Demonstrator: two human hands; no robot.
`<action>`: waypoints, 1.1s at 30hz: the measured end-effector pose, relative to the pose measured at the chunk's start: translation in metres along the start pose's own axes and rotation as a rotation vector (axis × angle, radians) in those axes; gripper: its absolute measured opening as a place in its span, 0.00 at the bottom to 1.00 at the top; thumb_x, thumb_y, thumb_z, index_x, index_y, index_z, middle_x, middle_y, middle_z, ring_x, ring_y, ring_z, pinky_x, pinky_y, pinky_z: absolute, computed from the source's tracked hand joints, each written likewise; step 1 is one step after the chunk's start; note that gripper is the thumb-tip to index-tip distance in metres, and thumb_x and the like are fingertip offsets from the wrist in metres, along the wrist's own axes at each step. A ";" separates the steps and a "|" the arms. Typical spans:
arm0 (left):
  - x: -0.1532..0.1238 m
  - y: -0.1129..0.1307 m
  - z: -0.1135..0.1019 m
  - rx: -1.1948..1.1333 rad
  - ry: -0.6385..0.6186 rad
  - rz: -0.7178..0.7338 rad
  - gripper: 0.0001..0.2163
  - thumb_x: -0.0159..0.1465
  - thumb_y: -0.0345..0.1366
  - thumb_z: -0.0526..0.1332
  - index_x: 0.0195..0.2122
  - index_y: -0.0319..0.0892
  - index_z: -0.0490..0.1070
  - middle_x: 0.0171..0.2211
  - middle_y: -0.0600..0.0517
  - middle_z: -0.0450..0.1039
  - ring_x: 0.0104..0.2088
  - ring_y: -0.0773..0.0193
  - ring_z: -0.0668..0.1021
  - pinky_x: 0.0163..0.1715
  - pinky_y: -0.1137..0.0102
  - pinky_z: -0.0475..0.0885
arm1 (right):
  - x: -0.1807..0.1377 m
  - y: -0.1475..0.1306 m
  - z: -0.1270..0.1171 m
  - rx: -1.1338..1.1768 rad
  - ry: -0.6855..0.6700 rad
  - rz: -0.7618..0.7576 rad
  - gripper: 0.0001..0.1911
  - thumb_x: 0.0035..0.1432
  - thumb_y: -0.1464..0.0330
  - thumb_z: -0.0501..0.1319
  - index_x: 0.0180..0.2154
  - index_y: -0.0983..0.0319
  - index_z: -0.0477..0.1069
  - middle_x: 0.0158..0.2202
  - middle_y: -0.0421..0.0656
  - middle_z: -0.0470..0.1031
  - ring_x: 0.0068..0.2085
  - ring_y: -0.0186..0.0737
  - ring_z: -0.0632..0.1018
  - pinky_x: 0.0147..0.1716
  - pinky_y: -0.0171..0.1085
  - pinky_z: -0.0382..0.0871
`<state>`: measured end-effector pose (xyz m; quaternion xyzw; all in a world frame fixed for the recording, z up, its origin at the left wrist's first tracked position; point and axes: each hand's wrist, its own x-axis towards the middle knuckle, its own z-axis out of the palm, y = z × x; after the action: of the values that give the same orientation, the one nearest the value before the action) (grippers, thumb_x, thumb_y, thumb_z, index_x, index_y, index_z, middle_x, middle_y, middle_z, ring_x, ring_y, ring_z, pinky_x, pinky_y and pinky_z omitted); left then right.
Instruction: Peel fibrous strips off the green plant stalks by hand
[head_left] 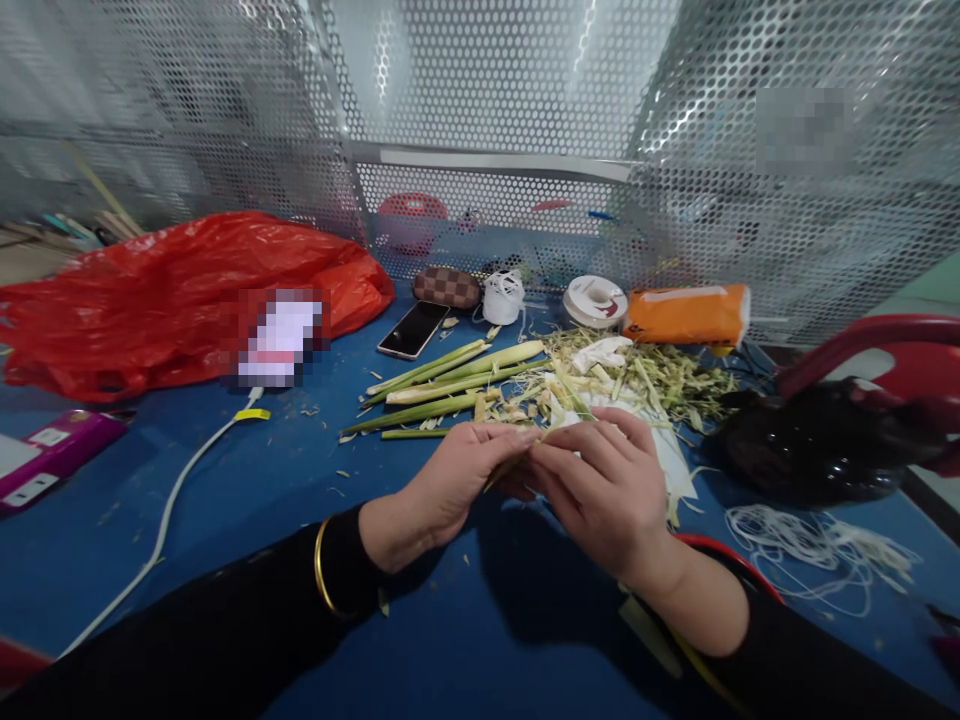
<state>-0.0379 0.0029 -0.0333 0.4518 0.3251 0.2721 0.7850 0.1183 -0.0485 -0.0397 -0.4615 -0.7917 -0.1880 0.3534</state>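
My left hand point(442, 485) and my right hand point(600, 480) meet over the blue table point(262, 500), fingers pinched together on a thin green stalk point(501, 470) that mostly hides between them. Just beyond them lie several long green stalks point(450, 385) side by side. A heap of pale green trimmings and husk pieces point(637, 385) spreads to the right of those stalks. A gold bangle sits on my left wrist over a black sleeve.
A red plastic bag point(172, 290) fills the left. A phone point(413, 329), a checked pouch point(446, 287), white string point(502, 297), a tape roll point(595, 301) and an orange packet point(686, 314) line the mesh wall. A black bag point(817, 445) and loose string point(817, 550) lie right; a white cable point(180, 490) runs left.
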 end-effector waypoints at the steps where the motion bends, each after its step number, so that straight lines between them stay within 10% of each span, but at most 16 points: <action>1: 0.000 0.000 0.000 0.004 0.014 0.000 0.10 0.59 0.39 0.63 0.33 0.37 0.79 0.24 0.51 0.75 0.25 0.69 0.74 0.26 0.75 0.68 | 0.000 0.000 0.000 -0.005 -0.003 -0.007 0.05 0.59 0.74 0.61 0.35 0.58 0.73 0.32 0.40 0.80 0.32 0.38 0.76 0.49 0.45 0.61; 19: 0.001 -0.011 0.005 -0.035 0.086 0.093 0.09 0.55 0.36 0.67 0.35 0.36 0.80 0.32 0.47 0.79 0.33 0.63 0.76 0.35 0.71 0.70 | -0.005 -0.006 0.007 -0.033 0.034 -0.252 0.10 0.58 0.79 0.58 0.37 0.61 0.74 0.33 0.41 0.80 0.37 0.38 0.76 0.53 0.46 0.61; 33: 0.000 -0.002 0.002 0.028 0.129 0.043 0.09 0.60 0.33 0.61 0.37 0.38 0.79 0.27 0.49 0.79 0.26 0.66 0.79 0.26 0.75 0.70 | 0.002 -0.007 0.007 0.660 -0.026 0.745 0.07 0.55 0.70 0.58 0.26 0.61 0.69 0.25 0.40 0.70 0.29 0.37 0.71 0.31 0.38 0.65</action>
<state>-0.0355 0.0010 -0.0345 0.4511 0.3691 0.3128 0.7499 0.1088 -0.0465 -0.0434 -0.5789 -0.5945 0.2174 0.5140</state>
